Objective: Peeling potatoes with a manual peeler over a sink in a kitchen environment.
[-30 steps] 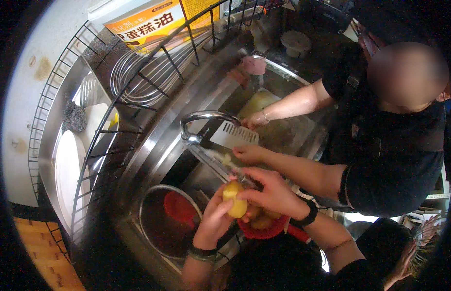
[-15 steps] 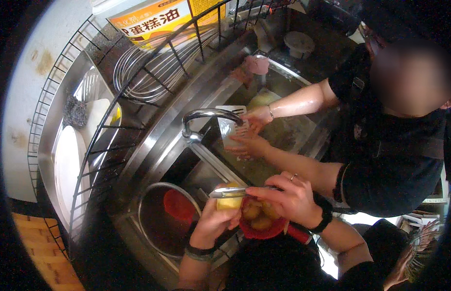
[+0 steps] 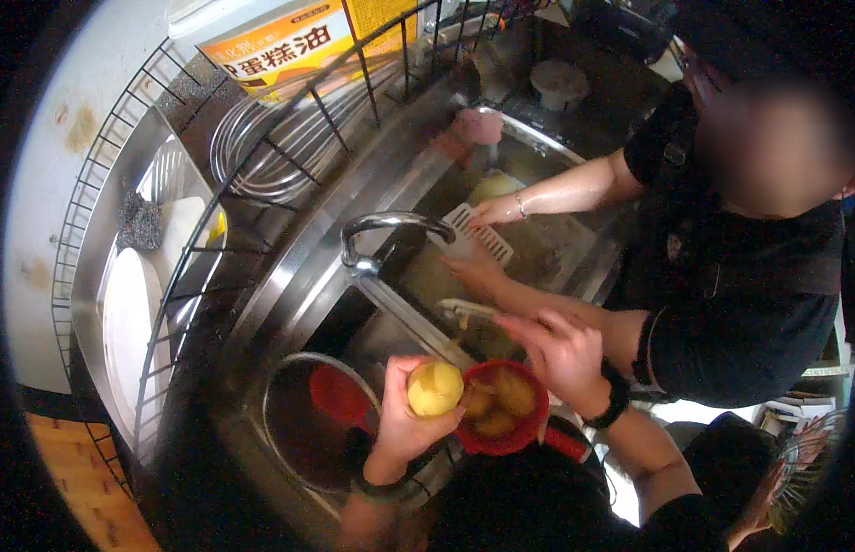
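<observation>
My left hand [image 3: 404,419] is closed around a yellow, mostly peeled potato [image 3: 435,389], with brownish skin still along its top. In my right hand [image 3: 570,359] I grip a peeler [image 3: 469,310], whose head points up and left, apart from the potato. Below and between my hands is a red strainer or pan [image 3: 490,449], with several brownish potatoes [image 3: 515,396] in it. Its red handle [image 3: 567,446] points to the lower right.
A co-worker's hands [image 3: 487,262] hold a white slotted piece [image 3: 478,230] in the far basin, beneath the faucet [image 3: 395,221]. A metal pot [image 3: 269,428] with a red utensil [image 3: 340,396] stands at left. A black wire rack [image 3: 174,304] holds a whisk [image 3: 262,166] and dishes.
My right hand has taken the peeler off the potato, forward and to the right. The potato is now turned upward in my left hand. The co-worker's slotted piece has tilted.
</observation>
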{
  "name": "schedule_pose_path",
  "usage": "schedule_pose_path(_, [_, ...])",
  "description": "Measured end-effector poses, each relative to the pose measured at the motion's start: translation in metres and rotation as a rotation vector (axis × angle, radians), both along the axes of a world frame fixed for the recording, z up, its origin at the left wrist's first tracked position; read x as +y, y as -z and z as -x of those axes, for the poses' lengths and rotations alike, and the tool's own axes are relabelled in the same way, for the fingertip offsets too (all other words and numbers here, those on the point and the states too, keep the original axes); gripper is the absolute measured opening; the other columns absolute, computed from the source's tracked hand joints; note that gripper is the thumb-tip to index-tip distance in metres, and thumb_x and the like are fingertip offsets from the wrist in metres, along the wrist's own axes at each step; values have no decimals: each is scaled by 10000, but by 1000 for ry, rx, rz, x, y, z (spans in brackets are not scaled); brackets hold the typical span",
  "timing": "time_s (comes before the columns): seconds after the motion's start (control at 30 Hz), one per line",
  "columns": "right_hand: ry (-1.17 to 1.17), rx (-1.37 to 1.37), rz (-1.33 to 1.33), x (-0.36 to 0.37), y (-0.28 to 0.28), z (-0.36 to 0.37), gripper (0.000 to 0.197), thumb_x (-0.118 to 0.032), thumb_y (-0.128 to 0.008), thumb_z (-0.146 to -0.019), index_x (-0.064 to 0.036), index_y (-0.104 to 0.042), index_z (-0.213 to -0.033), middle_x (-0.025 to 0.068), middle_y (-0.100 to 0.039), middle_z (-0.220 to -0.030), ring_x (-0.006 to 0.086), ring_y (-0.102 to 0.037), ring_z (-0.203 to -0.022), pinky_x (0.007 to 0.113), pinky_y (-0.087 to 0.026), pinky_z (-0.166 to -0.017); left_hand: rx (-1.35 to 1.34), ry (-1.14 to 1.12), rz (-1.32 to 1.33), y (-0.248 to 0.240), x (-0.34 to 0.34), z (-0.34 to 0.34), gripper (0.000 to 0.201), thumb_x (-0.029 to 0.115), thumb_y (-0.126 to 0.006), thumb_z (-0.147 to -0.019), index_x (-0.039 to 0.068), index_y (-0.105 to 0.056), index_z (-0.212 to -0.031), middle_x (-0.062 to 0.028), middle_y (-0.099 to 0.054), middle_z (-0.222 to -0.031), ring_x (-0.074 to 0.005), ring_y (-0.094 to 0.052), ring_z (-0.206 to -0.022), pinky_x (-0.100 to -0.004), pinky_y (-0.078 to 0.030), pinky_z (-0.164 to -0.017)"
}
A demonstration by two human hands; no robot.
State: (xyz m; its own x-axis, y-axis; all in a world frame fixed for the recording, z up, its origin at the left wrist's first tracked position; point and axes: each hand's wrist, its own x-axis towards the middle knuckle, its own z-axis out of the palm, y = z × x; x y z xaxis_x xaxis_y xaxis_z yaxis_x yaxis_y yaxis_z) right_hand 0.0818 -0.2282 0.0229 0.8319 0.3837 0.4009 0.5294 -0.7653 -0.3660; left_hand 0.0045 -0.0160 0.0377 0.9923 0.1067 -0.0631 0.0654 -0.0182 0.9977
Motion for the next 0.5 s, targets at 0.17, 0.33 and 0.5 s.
schedule_pose_path(0.17, [-178, -200, -67, 13, -26, 22, 396, -177, -589, -713, -319, -661, -1077, -39, -516, -763, 117, -539, -636, 245, -465, -454, 22, -143, -154, 11, -4, -7, 570, 73, -798, -647, 41, -421, -1073, -76, -503, -1027, -158, -517, -934, -317, -456, -827])
schedule_pose_path(0.33, [-36, -99, -63, -1, -9, -1, 428, -202, -599, -693, -312, -655, -1102, -31, -543, -788, 135, -528, -548, 273, -468, -432, -214, -147, -660, 6, -3, -8, 596, 103, -813, -647, 25, -425, -1094, -135, -546, -999, -252, -578, -893, -353, -489, -773])
schedule_pose_path(0.5, [-174, -183, -62, 15, -30, 26, 453, -224, -598, -679, -312, -653, -1120, -41, -529, -792, 129, -523, -628, 254, -449, -480, -101, -265, -678, 13, -8, -11, 675, 160, -842, -624, 11, -416, -1125, -173, -574, -1006, -312, -604, -909, -376, -498, -768])
